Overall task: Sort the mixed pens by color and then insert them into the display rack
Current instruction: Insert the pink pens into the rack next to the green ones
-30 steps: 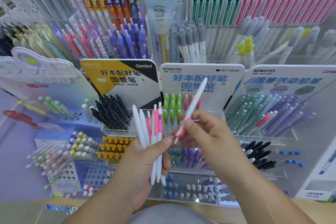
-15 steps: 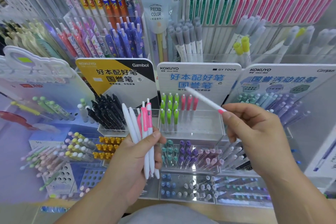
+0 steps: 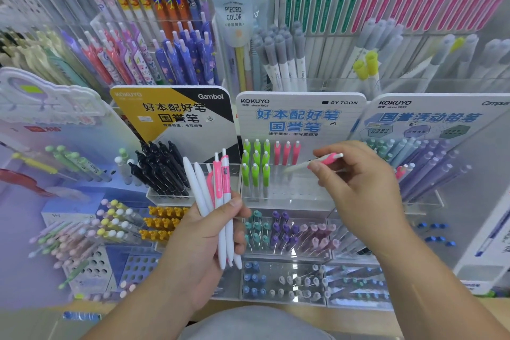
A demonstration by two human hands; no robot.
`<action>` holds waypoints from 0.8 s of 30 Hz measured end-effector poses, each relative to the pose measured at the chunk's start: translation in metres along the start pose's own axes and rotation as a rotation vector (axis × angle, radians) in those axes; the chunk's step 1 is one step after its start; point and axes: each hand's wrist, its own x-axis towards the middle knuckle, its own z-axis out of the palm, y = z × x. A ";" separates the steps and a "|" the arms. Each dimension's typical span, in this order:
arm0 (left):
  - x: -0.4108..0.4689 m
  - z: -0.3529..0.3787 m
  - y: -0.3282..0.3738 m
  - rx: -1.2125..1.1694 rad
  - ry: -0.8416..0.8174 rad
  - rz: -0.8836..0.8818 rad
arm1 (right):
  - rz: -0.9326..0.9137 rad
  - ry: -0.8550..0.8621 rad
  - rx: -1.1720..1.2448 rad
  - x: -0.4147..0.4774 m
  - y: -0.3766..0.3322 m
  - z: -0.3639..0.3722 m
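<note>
Fingers of the left hand (image 3: 201,237) curl round a bundle of white-barrelled pens with pink clips (image 3: 222,201), held upright close to the body. Slightly farther out, the right hand (image 3: 364,193) pinches a single white-and-pink pen (image 3: 311,164) near its clip end. The pen is tilted, with its tip pointing down-left over the clear acrylic display rack (image 3: 289,190). In that rack stand lime-green pens (image 3: 256,165) and, beside them, a row of pink pens (image 3: 287,150). Behind rises a white KOKUYO sign (image 3: 300,116).

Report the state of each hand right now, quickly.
Left hand: grips a bundle of pink-and-white pens.
Right hand: pinches a single pink-and-white pen.
</note>
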 end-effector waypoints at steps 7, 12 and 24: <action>0.000 -0.007 0.000 -0.023 -0.027 0.019 | -0.124 0.000 -0.127 0.005 0.001 0.020; 0.001 -0.013 -0.005 -0.050 -0.024 0.013 | -0.108 0.010 -0.095 0.002 -0.001 0.031; 0.001 -0.018 -0.008 -0.044 -0.020 -0.002 | -0.293 0.004 -0.302 0.008 0.018 0.060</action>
